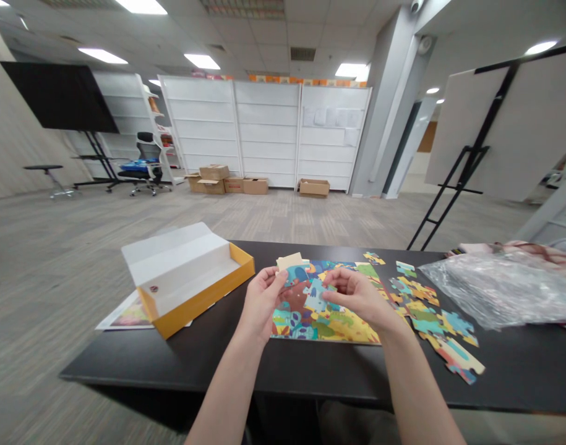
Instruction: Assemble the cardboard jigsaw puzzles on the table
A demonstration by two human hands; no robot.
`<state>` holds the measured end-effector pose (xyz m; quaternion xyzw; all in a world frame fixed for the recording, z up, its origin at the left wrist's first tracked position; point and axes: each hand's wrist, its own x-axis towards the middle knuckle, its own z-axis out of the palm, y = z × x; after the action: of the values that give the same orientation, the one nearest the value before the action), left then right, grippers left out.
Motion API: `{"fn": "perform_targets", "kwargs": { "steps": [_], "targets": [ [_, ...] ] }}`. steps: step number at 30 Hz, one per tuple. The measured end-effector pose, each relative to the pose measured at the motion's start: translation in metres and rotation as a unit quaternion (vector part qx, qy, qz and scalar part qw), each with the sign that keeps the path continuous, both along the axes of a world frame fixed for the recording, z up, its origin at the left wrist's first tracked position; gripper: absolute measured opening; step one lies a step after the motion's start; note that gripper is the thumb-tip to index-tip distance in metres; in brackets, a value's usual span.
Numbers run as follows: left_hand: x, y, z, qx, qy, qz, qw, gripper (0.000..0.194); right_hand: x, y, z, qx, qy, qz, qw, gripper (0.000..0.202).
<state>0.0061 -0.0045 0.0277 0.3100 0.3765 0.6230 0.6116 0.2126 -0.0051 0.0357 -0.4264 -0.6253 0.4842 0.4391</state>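
Note:
My left hand [266,300] is closed on blue jigsaw pieces [297,274], pinched between thumb and fingers, with a pale cardboard-coloured piece sticking up behind them. My right hand [359,296] pinches a light blue jigsaw piece [315,296] by its right side. Both hands are over a colourful jigsaw picture [347,327] on the black table, which they partly cover. To the right of my right hand, loose jigsaw pieces [426,318] lie scattered, some overlapping. Another small yellow and blue piece [374,258] rests by the picture's far right corner.
An open yellow box [203,309] with a white lid flap stands left on the black table [227,364], over a printed sheet [125,312]. Crumpled clear plastic [505,287] lies at the right. Beyond are cardboard boxes [255,185], a chair [146,164] and a board stand [454,179].

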Motion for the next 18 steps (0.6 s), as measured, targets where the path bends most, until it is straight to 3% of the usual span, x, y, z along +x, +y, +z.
{"fn": "perform_targets", "kwargs": {
  "steps": [3,18],
  "targets": [
    [-0.001,0.003,-0.003,0.001,0.004,0.022,1.0,0.054,-0.0028,0.0017,-0.0027,-0.005,0.005,0.013,1.0,0.041],
    [-0.0015,-0.0032,-0.0017,0.014,0.048,-0.038,0.998,0.056,-0.0048,0.0034,-0.0043,0.003,-0.002,-0.017,1.0,0.039]
  ]
}}
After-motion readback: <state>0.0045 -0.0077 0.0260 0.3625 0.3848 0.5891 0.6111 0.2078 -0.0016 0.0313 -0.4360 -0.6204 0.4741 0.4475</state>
